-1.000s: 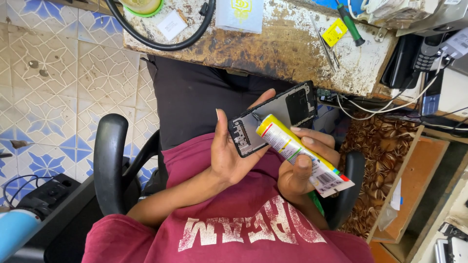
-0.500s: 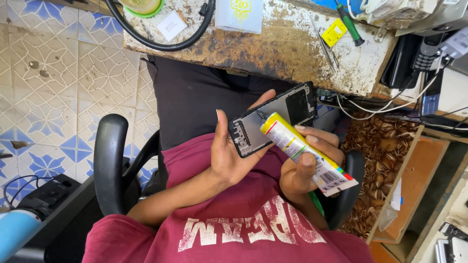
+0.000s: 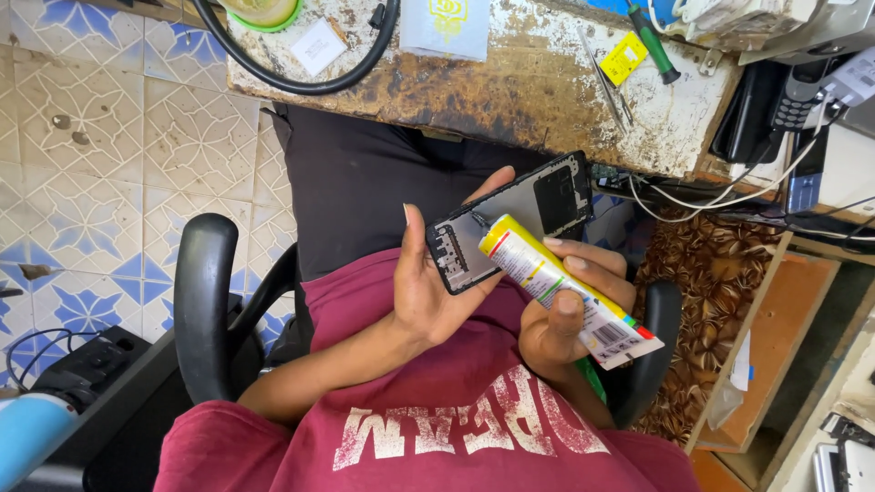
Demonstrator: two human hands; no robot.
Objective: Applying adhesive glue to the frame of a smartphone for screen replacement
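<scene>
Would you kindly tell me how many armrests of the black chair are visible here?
2: one armrest at the picture's left beside the tiled floor, one armrest at the right, largely hidden behind the hand holding the glue tube.

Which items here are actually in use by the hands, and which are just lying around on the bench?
In use:
- phone frame, held in the left hand
- glue tube, in the right hand's grip, nozzle at the frame

Lying about:
- black cable
- tweezers
- green screwdriver
- yellow tag
- white packet
- white card
</scene>
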